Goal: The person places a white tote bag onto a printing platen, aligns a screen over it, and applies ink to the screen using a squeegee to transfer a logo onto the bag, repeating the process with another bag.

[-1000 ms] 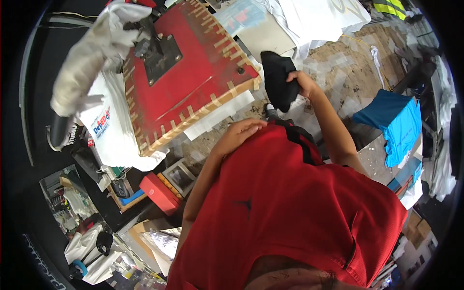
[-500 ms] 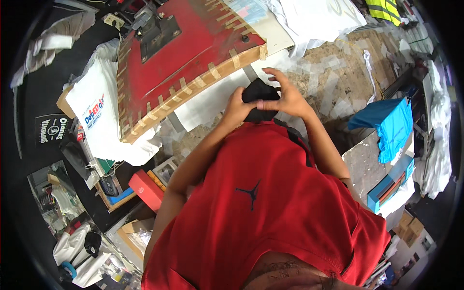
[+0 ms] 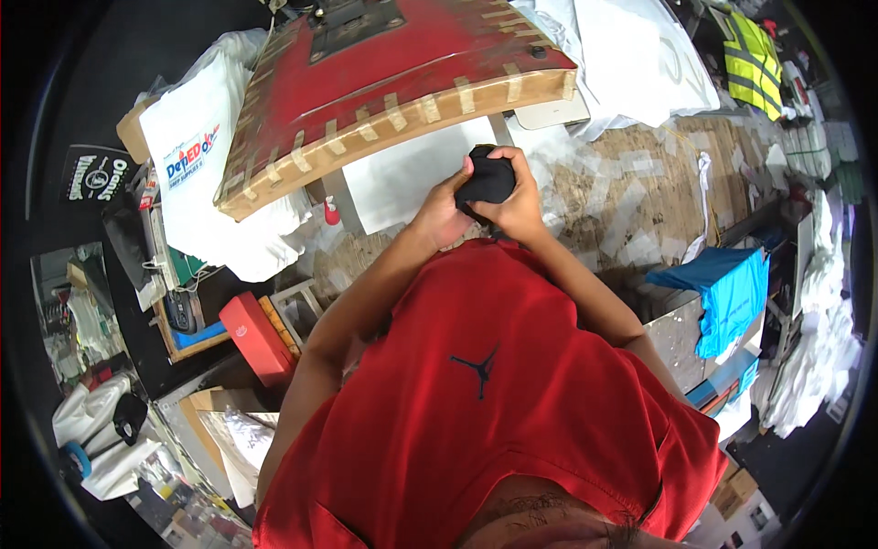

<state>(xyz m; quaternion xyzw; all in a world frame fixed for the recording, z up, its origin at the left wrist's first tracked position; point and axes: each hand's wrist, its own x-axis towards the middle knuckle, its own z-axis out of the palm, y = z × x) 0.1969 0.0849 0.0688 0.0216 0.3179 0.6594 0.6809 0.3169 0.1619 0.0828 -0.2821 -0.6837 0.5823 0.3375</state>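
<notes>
A small black cloth bundle (image 3: 487, 176) is held between both hands in front of the red shirt (image 3: 476, 320). My left hand (image 3: 444, 206) grips it along its left side, fingers wrapped and thumb up. Round its right side curl the fingers of my right hand (image 3: 517, 197), with the thumb pressed low on the cloth. Just beyond the hands lies a white sheet (image 3: 393, 183) under the edge of a red board (image 3: 366, 101) with tan taped rims and a dark metal plate on top.
White garments (image 3: 631, 64) are piled behind the board, a printed white bag (image 3: 192, 210) at its left. A red box (image 3: 256, 339) sits lower left. A blue cloth (image 3: 732, 284) drapes a bench on the right. A yellow vest (image 3: 750, 64) hangs upper right.
My left hand has risen from the shirt to take the cloth; my right hand has drawn it left toward the middle, where it is now more bunched. The view has shifted.
</notes>
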